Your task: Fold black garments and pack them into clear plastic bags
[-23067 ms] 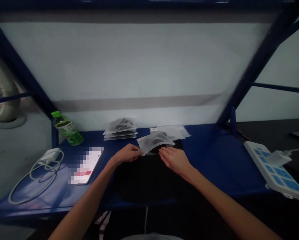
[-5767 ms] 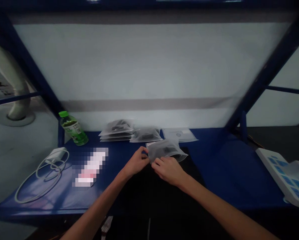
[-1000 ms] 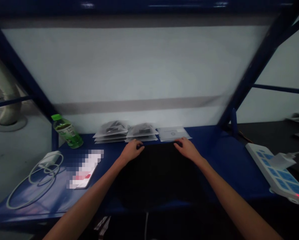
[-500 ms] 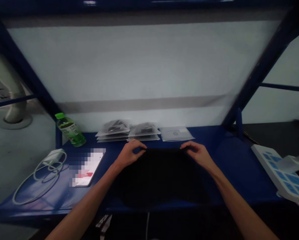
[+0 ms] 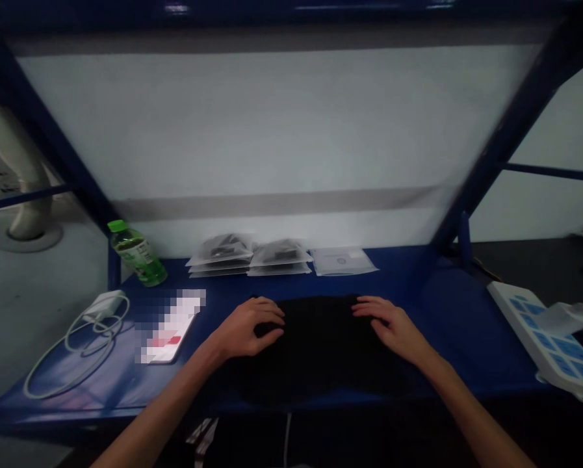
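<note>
A blue steel shelf runs across the scene at the near side, with a slanted blue post at its right and another at its left. Thin blue crossbars extend outward from the posts. Behind the shelf stands a pale wall panel, crossed by a grey band. To the far left, a pale pipe descends to a round base on a grey floor. A dark tabletop lies to the right. Lighting is even on the panel and dimmer along the shelf.
</note>
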Demonstrator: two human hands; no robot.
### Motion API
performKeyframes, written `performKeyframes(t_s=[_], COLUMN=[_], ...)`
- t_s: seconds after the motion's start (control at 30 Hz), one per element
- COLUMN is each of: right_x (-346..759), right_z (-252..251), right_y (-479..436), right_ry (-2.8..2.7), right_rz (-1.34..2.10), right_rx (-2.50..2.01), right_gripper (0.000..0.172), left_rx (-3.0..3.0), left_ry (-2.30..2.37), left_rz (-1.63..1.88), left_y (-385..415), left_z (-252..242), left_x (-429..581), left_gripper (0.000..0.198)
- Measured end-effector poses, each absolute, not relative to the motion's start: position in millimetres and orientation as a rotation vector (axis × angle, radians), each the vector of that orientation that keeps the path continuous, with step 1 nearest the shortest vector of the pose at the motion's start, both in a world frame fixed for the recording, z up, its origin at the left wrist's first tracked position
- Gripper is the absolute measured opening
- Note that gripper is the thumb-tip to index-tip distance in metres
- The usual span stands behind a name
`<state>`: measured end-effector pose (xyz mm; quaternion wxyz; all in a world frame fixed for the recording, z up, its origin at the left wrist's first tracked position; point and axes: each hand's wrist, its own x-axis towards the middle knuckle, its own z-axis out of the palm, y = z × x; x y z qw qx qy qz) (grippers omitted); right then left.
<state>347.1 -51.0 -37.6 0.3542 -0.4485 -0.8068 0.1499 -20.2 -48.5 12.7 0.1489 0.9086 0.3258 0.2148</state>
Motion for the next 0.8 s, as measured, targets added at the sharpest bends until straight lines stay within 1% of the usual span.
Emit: performKeyframes(t_s=[0.13, 0.27, 0.3, 0.37, 0.4, 0.47, 0.53, 0.57, 0.67, 0.8], right_x=[348.8, 354.6, 356.9, 362.0, 364.5, 368.2, 369.9, 370.3, 370.5, 369.3], right_z=[-26.7, -17.6, -17.5, -20.3, -22.8, -28.6, -33.1, -34.3, -33.3, -26.1], right_y=[-78.8, -110.6, -117.7, -129.8, -134.5, -140.8, -143.4, -143.5, -140.1, -127.2], right_ry=[-2.009, -2.186, -2.244, -2.323, -2.346, -2.373, -2.391, -2.389, -2.283, -2.031], right_rz=[0.378, 0.51, 0.53, 0.532, 0.515, 0.447, 0.367, 0.333, 0.253, 0.179], right_rx=[-1.138, -1.197, -1.226, -1.289, -1.316, -1.345, -1.346, -1.342, -1.337, -1.416], right_gripper=[0.027, 0.016, 0.016, 0.022, 0.027, 0.03, 0.024, 0.022, 0.021, 0.025], left_rx=[2.511, 2.403, 2.378, 2.332, 2.313, 2.286, 2.271, 2.264, 2.209, 2.06], left_ry=[0.921, 0.943, 0.976, 1.051, 1.085, 1.136, 1.142, 1.129, 1.164, 1.421], left_rz=[0.631, 0.431, 0.379, 0.287, 0.254, 0.234, 0.266, 0.299, 0.449, 0.661], left_y=[-71.0, -95.7, -100.5, -107.4, -109.4, -110.7, -109.6, -108.4, -103.5, -93.4], left_z=[19.6, 24.1, 24.0, 22.5, 21.3, 19.5, 19.3, 19.7, 20.4, 12.3], left_x=[-35.0, -59.8, -66.6, -79.0, -83.8, -90.0, -91.5, -90.8, -86.5, -79.2], left_gripper=[0.024, 0.027, 0.031, 0.041, 0.041, 0.029, 0.012, 0.008, 0.016, 0.027])
